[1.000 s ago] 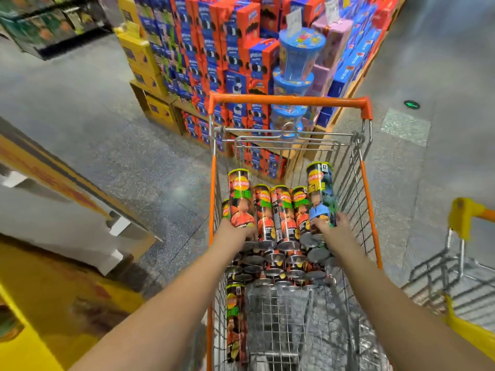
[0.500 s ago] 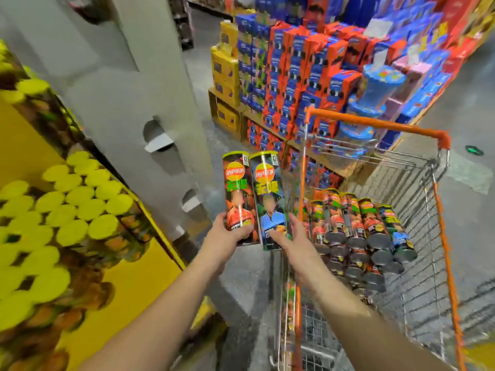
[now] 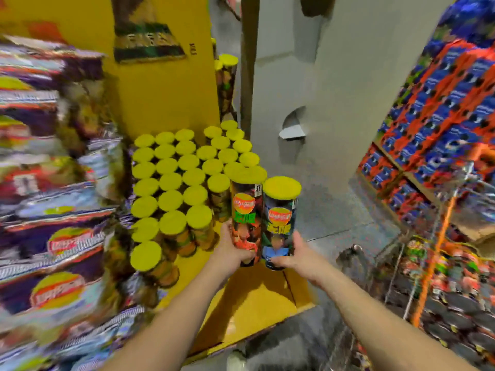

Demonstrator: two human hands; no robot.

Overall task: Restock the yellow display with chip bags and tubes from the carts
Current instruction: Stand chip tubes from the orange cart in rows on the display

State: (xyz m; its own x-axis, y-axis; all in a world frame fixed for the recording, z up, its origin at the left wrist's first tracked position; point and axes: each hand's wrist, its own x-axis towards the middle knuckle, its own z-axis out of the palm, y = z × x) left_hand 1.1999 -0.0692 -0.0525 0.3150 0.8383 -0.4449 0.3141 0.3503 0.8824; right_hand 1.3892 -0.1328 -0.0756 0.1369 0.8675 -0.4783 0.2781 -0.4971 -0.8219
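My left hand (image 3: 231,250) grips a chip tube with a red picture (image 3: 245,215), and my right hand (image 3: 293,257) grips a chip tube with a blue picture (image 3: 280,223). Both tubes stand upright side by side, yellow lids up, above the bare front corner of the yellow display shelf (image 3: 257,298). Just to their left stand several rows of yellow-lidded tubes (image 3: 182,178) on that shelf. Stacked purple chip bags (image 3: 59,236) fill the display's left side. The orange cart (image 3: 439,263) with more tubes lies at the right.
A grey cardboard side panel (image 3: 321,103) rises behind the shelf. Red and blue stacked boxes (image 3: 442,124) fill the far right across a grey floor aisle (image 3: 334,210). The yellow back wall (image 3: 160,89) of the display stands behind the tubes.
Both hands carried the two tubes from over the cart leftward to the yellow display. The view swung left, so the cart now sits at the right edge.
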